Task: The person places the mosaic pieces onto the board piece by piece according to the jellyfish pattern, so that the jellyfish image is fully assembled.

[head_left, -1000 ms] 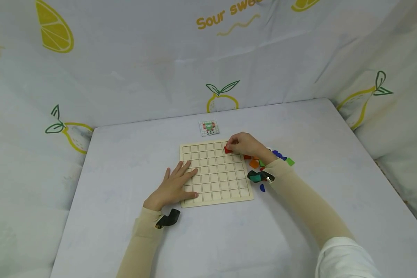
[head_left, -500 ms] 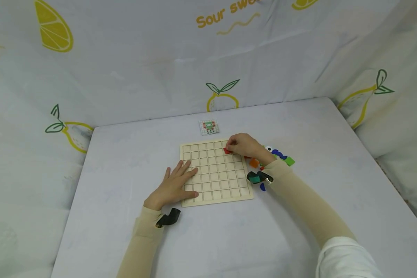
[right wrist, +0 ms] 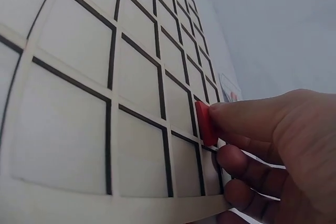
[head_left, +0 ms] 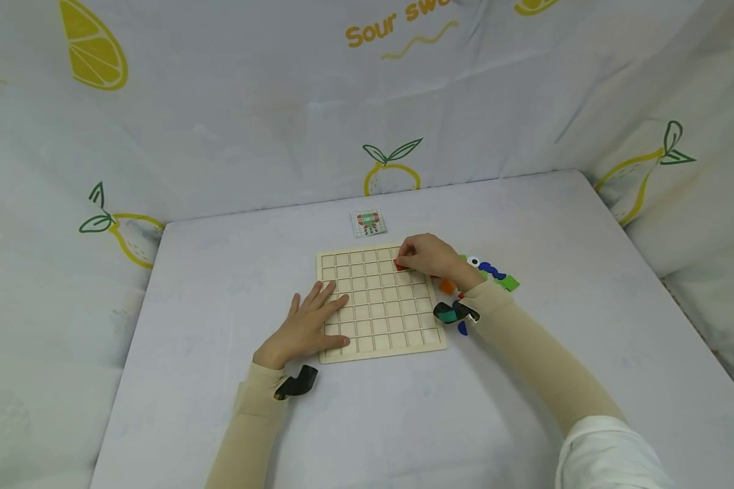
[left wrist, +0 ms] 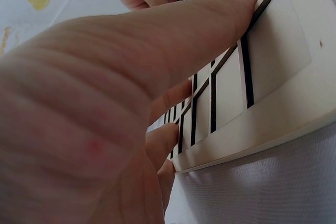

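Observation:
A pale wooden board with a grid of square recesses lies flat on the table. My left hand rests on its left side, fingers spread and straight; in the left wrist view the thumb lies across the grid lines. Over the far right part of the board, my right hand pinches a red tile between thumb and fingers. The tile is tilted at one recess, as the right wrist view shows. The hand covers the board's far right corner in the head view.
Loose coloured pieces lie right of the board, partly behind the right wrist: an orange piece, a green piece, blue pieces and a white ring-like piece. Beyond the board lies a patterned card. A lemon-print cloth hangs behind.
The red tile shifts slightly and tilts in the right hand's fingers, staying over the same area of the board. The left hand has not moved.

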A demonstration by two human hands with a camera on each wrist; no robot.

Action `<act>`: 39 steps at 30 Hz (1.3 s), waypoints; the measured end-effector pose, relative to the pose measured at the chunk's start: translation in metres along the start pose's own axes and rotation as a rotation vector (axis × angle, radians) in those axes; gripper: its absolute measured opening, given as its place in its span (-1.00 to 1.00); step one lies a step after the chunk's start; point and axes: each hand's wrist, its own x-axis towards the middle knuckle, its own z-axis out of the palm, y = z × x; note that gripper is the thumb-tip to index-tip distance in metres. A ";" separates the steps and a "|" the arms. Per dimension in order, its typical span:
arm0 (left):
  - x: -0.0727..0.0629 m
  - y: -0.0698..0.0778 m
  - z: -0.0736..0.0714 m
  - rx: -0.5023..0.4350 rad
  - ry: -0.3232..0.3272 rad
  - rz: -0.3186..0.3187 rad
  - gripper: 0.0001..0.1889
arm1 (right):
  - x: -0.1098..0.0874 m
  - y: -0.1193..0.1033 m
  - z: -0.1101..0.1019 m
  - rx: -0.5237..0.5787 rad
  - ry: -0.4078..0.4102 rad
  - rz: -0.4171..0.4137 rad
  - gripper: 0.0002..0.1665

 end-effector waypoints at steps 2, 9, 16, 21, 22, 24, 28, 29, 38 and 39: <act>0.000 0.000 0.000 -0.002 0.000 0.001 -0.11 | 0.000 -0.001 0.000 -0.022 0.009 0.009 -0.74; -0.001 0.001 -0.001 -0.012 0.005 0.000 -0.11 | 0.000 -0.005 0.001 -0.068 0.028 0.033 -0.68; -0.001 0.001 -0.002 -0.007 0.011 0.003 -0.11 | 0.001 -0.004 0.002 -0.085 0.037 0.047 -0.65; 0.000 0.001 -0.002 -0.001 0.009 0.006 -0.10 | 0.002 -0.003 0.003 -0.092 0.037 0.036 -0.65; 0.000 0.001 -0.002 0.000 0.005 0.004 -0.10 | 0.002 -0.002 0.003 -0.092 0.034 0.028 -0.66; 0.000 0.001 -0.002 0.000 0.004 0.002 -0.10 | 0.002 -0.002 0.002 -0.088 0.029 0.010 -0.69; -0.001 0.001 -0.002 0.002 0.001 -0.002 -0.10 | 0.002 -0.002 0.001 -0.069 0.015 -0.018 -0.76; -0.001 0.001 -0.002 0.001 0.003 -0.003 -0.10 | 0.001 -0.002 0.001 -0.067 0.010 -0.023 -0.77; -0.001 0.001 -0.001 -0.017 0.005 0.001 -0.11 | -0.010 -0.001 -0.006 -0.025 -0.031 -0.059 -0.58; -0.001 0.001 -0.001 -0.014 0.004 0.001 -0.11 | -0.013 0.000 -0.008 0.001 -0.034 -0.053 -0.56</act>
